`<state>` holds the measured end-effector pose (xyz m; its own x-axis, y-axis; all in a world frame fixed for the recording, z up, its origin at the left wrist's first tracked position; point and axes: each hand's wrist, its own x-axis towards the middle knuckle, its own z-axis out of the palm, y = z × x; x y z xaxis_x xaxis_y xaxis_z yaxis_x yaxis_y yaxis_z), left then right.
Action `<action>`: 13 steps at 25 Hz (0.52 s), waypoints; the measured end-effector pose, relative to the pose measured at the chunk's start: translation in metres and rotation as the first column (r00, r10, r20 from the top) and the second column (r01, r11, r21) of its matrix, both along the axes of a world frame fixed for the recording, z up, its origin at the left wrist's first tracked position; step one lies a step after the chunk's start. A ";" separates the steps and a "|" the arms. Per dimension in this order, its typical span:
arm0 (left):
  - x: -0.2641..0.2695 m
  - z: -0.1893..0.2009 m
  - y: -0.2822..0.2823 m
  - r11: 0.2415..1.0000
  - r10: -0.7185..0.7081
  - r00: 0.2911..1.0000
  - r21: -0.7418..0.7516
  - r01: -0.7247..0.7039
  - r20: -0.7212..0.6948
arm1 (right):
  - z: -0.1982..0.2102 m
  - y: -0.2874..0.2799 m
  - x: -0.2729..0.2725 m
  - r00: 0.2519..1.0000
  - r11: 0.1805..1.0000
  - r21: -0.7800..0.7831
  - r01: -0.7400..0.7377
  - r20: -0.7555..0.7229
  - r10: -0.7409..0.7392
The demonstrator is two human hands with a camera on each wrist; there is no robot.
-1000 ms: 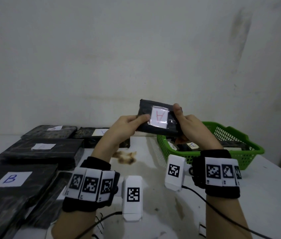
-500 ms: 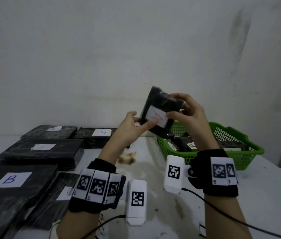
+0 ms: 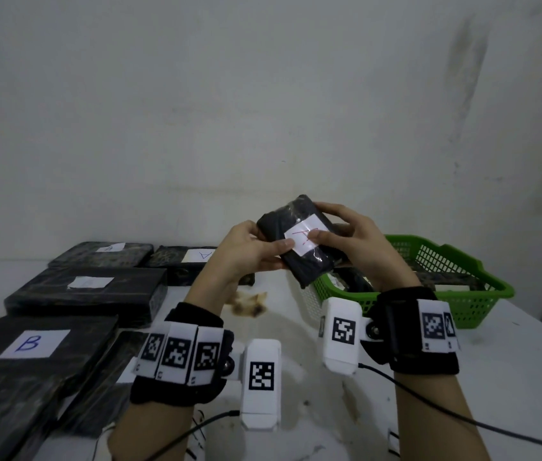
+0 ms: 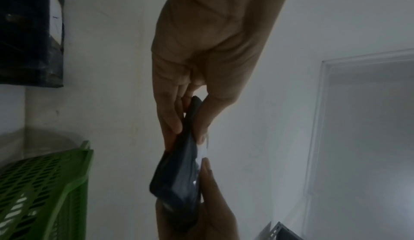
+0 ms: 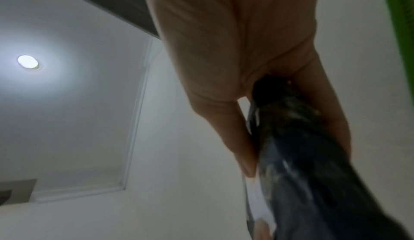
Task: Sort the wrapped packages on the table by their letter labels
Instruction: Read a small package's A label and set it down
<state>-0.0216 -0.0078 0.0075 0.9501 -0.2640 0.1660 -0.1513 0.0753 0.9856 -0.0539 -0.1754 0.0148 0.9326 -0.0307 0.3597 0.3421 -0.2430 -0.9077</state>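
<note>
Above the worktop [image 3: 512, 377], at 12 o'clock: one small black wrapped package [image 3: 299, 241], red "A" label [image 3: 303, 242] facing me, clamped between my left hand [image 3: 246, 254] and right hand [image 3: 359, 241]. At 9 o'clock: labelled packages laid out, one marked "B" [image 3: 35, 344], one at 11 o'clock marked "A" [image 3: 201, 256]. At 2 o'clock: green basket [image 3: 472, 294] holding more, apparently unsorted. Sorting part done; this item likely joins the A group.

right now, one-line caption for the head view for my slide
Both hands, left hand and right hand, hold a black package labelled A above a green basket.
</note>
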 end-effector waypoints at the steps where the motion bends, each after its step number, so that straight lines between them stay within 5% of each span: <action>1: -0.001 0.000 0.004 1.000 0.010 1.000 0.020 -0.009 -0.008 | -0.001 0.004 0.001 1.000 1.000 0.026 0.009 -0.021 -0.009; 5: 0.012 0.000 0.037 0.965 0.062 0.993 0.260 -0.033 -0.103 | -0.008 0.026 0.029 0.983 1.000 -0.020 -0.001 -0.186 -0.003; 8: 0.029 -0.002 0.077 0.796 0.173 0.976 0.603 -0.058 -0.134 | -0.011 0.050 0.071 0.917 0.957 -0.271 -0.100 -0.400 -0.017; 13: 0.048 -0.011 0.112 0.627 0.121 0.945 0.761 0.165 -0.304 | -0.063 0.066 0.148 0.889 0.720 -0.683 -0.124 -0.398 -0.225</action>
